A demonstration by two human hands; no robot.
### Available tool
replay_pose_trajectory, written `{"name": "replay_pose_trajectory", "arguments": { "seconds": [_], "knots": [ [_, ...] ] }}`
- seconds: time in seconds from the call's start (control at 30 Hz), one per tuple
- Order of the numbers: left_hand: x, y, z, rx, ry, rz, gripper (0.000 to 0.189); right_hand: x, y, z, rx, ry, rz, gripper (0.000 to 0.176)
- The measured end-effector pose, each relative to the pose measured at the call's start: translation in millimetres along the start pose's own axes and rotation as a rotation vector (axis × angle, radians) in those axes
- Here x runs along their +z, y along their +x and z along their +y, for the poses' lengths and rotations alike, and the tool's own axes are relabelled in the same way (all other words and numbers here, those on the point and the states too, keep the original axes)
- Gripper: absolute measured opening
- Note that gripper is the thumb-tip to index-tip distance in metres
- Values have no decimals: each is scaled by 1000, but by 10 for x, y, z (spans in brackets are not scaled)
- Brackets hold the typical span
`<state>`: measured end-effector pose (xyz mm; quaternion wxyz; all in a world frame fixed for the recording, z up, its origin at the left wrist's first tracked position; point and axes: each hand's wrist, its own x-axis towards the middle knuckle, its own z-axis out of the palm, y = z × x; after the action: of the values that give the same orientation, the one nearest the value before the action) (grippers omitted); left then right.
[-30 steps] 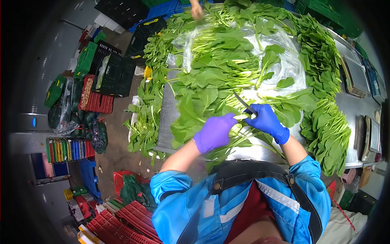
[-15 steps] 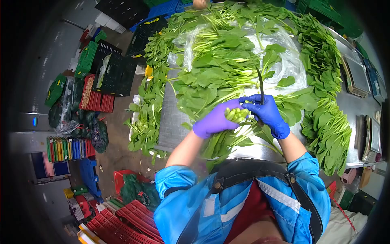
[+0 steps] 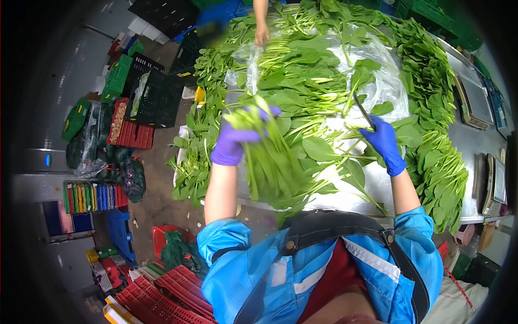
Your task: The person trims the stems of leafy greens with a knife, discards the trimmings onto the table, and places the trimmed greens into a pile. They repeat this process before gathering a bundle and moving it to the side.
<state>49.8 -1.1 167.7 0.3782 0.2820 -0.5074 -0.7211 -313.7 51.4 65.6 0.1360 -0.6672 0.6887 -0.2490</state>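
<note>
My left hand (image 3: 231, 144), in a purple glove, is wrapped round a bunch of leafy greens (image 3: 274, 164). The stem ends point up and away from me, the leaves hang toward the near table edge, and motion blurs the bunch. In a blue glove, my right hand (image 3: 385, 144) grips a knife (image 3: 363, 112), its dark narrow blade pointing up and left. Below the blade lie loose green stems and leaves (image 3: 353, 175). A wide heap of the same greens (image 3: 291, 100) covers the middle of the metal table (image 3: 229, 97).
Another person's bare hand (image 3: 262, 35) reaches in at the far edge. Clear plastic sheeting (image 3: 389, 81) lies among the greens. Bundled greens (image 3: 431, 162) line the right side, beside scales (image 3: 472, 100). Black crates (image 3: 154, 100) and red crates (image 3: 162, 297) stand to the left.
My left hand has swung left, turning the bunch so its stems point away from me. My right hand has moved right with the knife, whose blade now tilts left. The other person's arm reaches further in.
</note>
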Motion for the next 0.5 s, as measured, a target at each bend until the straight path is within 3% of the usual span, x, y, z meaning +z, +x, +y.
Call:
{"name": "replay_pose_trajectory", "arguments": {
  "seconds": [0.03, 0.07, 0.13, 0.17, 0.27, 0.33, 0.37, 0.4, 0.5],
  "knots": [
    [-126, -4, 52, 34, -162, 147, 51, 11, 23, 28, -67, -48, 137, 42],
    [-328, 54, 44, 133, -208, 160, 49, 0, 51, 60, -77, -49, 137, 42],
    [-186, 212, 139, 177, -331, 286, 53, -245, 56, -380, 106, 563, -111, 49],
    [-142, 288, 114, 150, -337, 258, 52, -138, 106, -423, -10, 769, -85, 53],
    [31, 584, -64, 73, -286, 104, 43, -77, 273, -801, -273, 787, -199, 66],
    [256, 789, -311, 33, -288, 91, 44, 181, 318, -886, -267, 922, -335, 80],
    [489, 825, -339, -14, -385, 163, 45, 175, 236, -982, -121, 1179, -472, 85],
    [541, 866, -446, -26, -394, 117, 45, 320, 215, -950, -150, 1240, -479, 87],
    [740, 1081, -792, -130, -413, 342, 47, 291, 26, -809, 101, 1327, -518, 81]
  ]
}}
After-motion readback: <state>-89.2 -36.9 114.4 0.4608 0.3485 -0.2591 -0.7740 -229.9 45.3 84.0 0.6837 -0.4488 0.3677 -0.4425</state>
